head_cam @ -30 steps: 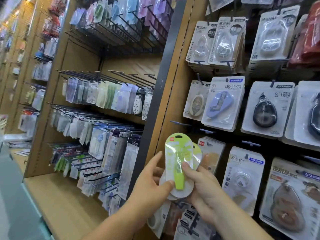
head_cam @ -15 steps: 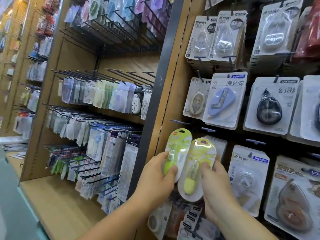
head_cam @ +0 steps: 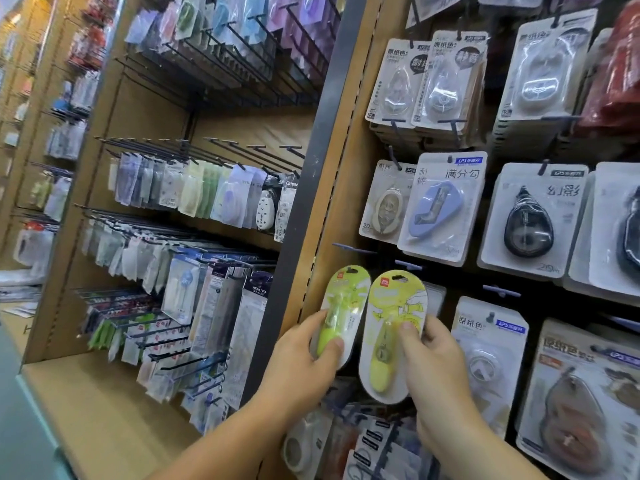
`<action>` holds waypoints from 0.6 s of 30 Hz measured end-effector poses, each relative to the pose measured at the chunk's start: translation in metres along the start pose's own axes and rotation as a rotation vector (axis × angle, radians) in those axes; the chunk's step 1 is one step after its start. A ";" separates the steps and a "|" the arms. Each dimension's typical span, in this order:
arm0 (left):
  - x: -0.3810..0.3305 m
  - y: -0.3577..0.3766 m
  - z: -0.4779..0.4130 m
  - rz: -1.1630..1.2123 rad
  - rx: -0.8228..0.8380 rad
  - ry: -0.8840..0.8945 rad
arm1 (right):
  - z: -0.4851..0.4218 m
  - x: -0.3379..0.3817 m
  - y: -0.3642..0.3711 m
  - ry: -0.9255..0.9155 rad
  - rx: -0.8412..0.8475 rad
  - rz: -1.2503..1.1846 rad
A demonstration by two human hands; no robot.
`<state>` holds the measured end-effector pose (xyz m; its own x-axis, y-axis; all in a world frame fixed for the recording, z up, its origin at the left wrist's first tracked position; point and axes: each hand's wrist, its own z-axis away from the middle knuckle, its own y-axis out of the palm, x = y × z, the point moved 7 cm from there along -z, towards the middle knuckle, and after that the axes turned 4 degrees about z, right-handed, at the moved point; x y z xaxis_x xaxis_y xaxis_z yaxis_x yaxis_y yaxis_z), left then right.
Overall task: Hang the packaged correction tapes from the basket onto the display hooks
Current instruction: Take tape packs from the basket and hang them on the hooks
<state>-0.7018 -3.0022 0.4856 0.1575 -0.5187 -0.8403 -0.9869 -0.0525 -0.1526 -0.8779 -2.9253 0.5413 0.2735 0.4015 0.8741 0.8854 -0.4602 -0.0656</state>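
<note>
Two oval correction tape packs are held up against the display wall. My left hand (head_cam: 304, 355) grips the lime green pack (head_cam: 341, 303) by its lower half. Beside it, my right hand (head_cam: 436, 362) pinches the yellow pack (head_cam: 391, 323), thumb on its front. The two packs stand side by side, tops near a blue display hook (head_cam: 407, 265) that juts from the dark panel just above them. A second bare blue hook (head_cam: 349, 249) sticks out to the left. The basket is out of view.
Hanging blister packs of correction tape (head_cam: 440, 209) fill the panel above and to the right. More packs (head_cam: 485, 362) hang just right of my right hand. A black upright post (head_cam: 304, 202) splits this panel from the left bay of stationery hooks (head_cam: 194, 216). A wooden shelf (head_cam: 86, 410) lies below left.
The two packs were stacked together in both hands; I have pulled them apart, one in each hand, and raised them towards the hooks.
</note>
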 end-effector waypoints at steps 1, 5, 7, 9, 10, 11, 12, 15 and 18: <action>-0.003 0.000 -0.002 -0.010 0.000 0.013 | 0.000 -0.001 0.000 0.008 0.009 -0.013; -0.012 0.005 -0.015 -0.134 0.043 0.031 | -0.003 -0.001 0.004 0.021 0.045 -0.023; -0.013 0.009 -0.015 -0.160 0.055 0.032 | -0.005 0.000 0.008 0.013 0.041 -0.001; -0.018 0.006 -0.006 -0.138 -0.030 0.082 | -0.009 0.000 0.013 0.019 0.038 -0.001; -0.019 0.002 0.001 -0.102 -0.080 0.124 | -0.011 -0.001 0.016 0.030 0.040 -0.010; -0.021 0.001 0.007 -0.059 -0.098 0.154 | -0.013 -0.002 0.020 0.043 0.046 -0.023; -0.022 0.003 0.012 -0.030 -0.082 0.180 | -0.015 -0.003 0.025 0.056 0.054 -0.036; -0.018 0.007 0.013 -0.069 -0.035 0.207 | -0.019 -0.003 0.040 0.103 0.100 -0.056; -0.016 0.001 0.007 -0.119 -0.082 0.190 | -0.026 -0.005 0.053 0.129 0.146 -0.037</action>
<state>-0.7048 -2.9881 0.4953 0.2714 -0.6558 -0.7045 -0.9624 -0.1882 -0.1956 -0.8423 -2.9718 0.5461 0.1976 0.3068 0.9310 0.9415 -0.3238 -0.0931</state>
